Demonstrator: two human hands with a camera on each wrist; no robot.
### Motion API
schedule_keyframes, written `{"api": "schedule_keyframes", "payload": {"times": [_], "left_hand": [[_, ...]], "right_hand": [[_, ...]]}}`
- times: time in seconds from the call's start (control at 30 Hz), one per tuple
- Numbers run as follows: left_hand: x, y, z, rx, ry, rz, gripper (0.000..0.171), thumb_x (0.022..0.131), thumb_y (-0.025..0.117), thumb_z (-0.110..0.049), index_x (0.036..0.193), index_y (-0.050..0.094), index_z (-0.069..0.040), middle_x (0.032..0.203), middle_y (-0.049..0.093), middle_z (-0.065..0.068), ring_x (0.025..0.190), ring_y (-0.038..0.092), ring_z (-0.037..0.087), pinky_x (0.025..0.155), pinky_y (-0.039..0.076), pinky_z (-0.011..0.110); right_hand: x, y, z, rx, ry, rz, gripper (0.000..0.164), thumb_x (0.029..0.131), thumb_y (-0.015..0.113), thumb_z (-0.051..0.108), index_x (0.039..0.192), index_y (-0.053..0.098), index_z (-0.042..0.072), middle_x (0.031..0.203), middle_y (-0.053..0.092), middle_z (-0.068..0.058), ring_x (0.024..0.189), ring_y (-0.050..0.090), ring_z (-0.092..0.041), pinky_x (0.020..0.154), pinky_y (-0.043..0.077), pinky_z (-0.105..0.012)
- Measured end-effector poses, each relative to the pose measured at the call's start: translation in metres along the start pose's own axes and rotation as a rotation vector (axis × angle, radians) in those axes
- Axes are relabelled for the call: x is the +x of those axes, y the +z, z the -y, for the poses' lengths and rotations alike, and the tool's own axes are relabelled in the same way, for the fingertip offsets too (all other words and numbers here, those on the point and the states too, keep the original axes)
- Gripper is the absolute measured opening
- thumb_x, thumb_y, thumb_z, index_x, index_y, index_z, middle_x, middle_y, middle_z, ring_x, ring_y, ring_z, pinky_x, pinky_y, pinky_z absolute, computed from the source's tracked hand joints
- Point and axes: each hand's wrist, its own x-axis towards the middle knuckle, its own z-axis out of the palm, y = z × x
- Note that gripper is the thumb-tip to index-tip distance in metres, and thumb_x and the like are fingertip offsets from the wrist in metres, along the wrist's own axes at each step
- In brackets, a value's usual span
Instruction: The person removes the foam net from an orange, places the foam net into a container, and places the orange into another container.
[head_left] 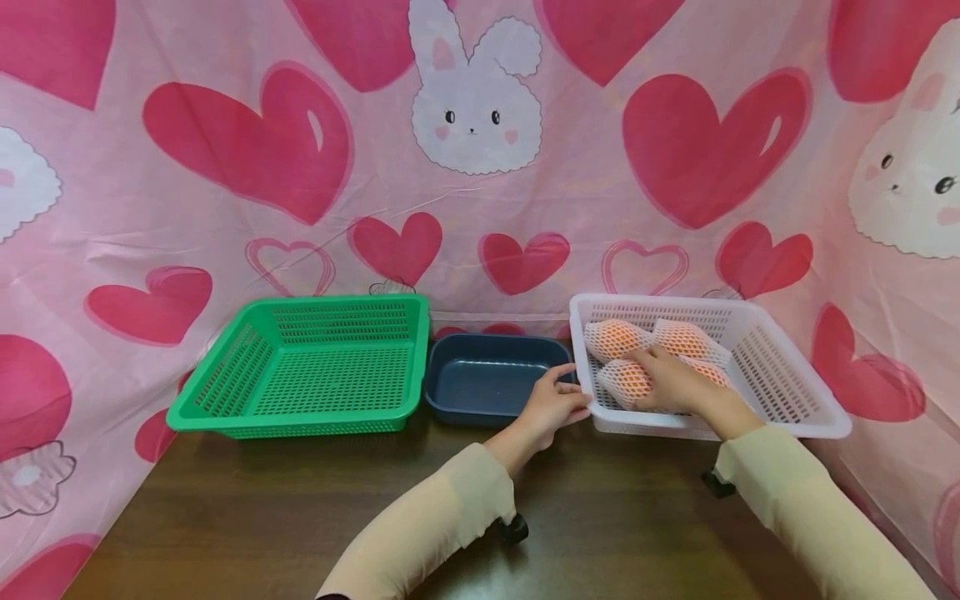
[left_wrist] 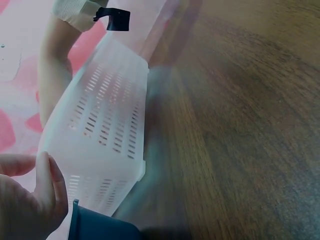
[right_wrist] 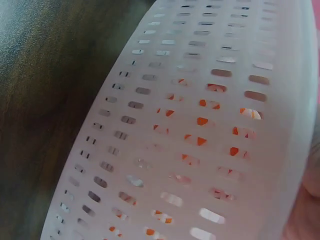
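Note:
Several orange fruits in white foam nets, such as this one at the back right (head_left: 681, 340), lie in the left half of a white plastic basket (head_left: 795, 375). Reaching in over the near rim, my right hand (head_left: 667, 379) grips the near-left netted fruit (head_left: 626, 382), fingers curled over its top. The right wrist view shows mostly the slotted basket wall (right_wrist: 200, 65), with orange patches through the slots and part of the hand at the right edge. My left hand (head_left: 551, 408) holds the basket's near-left rim; in the left wrist view its fingertips (left_wrist: 44, 159) are right at the corner.
Left of the white basket stands a dark blue tub (head_left: 487, 379), close beside it. Further left is a green slotted basket (head_left: 337, 417). All stand on a brown wooden table (head_left: 600, 517), before a pink curtain (head_left: 577, 183) with hearts and rabbits.

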Motion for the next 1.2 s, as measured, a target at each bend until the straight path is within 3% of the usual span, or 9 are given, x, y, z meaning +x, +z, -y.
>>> {"api": "schedule_keyframes", "payload": {"times": [0.17, 0.4, 0.7, 1.0, 1.2], "left_hand": [[0.0, 0.0, 0.0, -0.018, 0.002, -0.001, 0.058, 0.092, 0.067, 0.011, 0.145, 0.049, -0.001, 0.097, 0.063, 0.008, 0.076, 0.064, 0.014, 0.082, 0.059, 0.037], [0.002, 0.001, 0.002, -0.039, 0.009, 0.001, 0.057, 0.091, 0.067, 0.013, 0.144, 0.05, 0.0, 0.096, 0.062, 0.009, 0.079, 0.065, 0.016, 0.084, 0.059, 0.038], [-0.001, -0.002, 0.001, -0.058, -0.013, 0.015, 0.056, 0.091, 0.067, 0.014, 0.143, 0.051, 0.0, 0.096, 0.063, 0.009, 0.079, 0.065, 0.015, 0.089, 0.057, 0.042], [-0.01, -0.011, -0.007, -0.028, -0.053, 0.063, 0.061, 0.09, 0.066, 0.016, 0.146, 0.049, 0.0, 0.11, 0.07, 0.016, 0.094, 0.069, 0.023, 0.093, 0.055, 0.043], [-0.014, -0.018, -0.012, -0.039, -0.077, 0.1, 0.064, 0.093, 0.067, 0.011, 0.151, 0.044, 0.0, 0.115, 0.071, 0.016, 0.093, 0.071, 0.021, 0.096, 0.054, 0.043]], "right_hand": [[0.0, -0.004, 0.003, -0.013, -0.019, -0.014, 0.08, 0.072, 0.091, 0.023, 0.139, 0.054, -0.002, 0.117, 0.054, -0.03, 0.101, 0.06, -0.043, 0.085, 0.05, -0.063], [-0.003, -0.016, 0.009, 0.008, 0.019, 0.014, 0.082, 0.074, 0.089, 0.021, 0.142, 0.051, -0.003, 0.132, 0.048, -0.038, 0.117, 0.054, -0.053, 0.094, 0.045, -0.068], [-0.006, -0.028, 0.019, 0.016, 0.023, 0.04, 0.085, 0.075, 0.091, 0.028, 0.144, 0.05, 0.0, 0.134, 0.048, -0.038, 0.117, 0.055, -0.052, 0.092, 0.045, -0.07], [-0.009, -0.035, 0.03, -0.013, -0.021, -0.019, 0.082, 0.077, 0.089, 0.028, 0.146, 0.051, 0.003, 0.135, 0.05, -0.033, 0.12, 0.054, -0.052, 0.097, 0.042, -0.072], [-0.011, -0.04, 0.038, -0.013, -0.039, -0.034, 0.081, 0.078, 0.087, 0.028, 0.146, 0.05, 0.003, 0.134, 0.051, -0.031, 0.118, 0.055, -0.049, 0.097, 0.044, -0.07]]}}
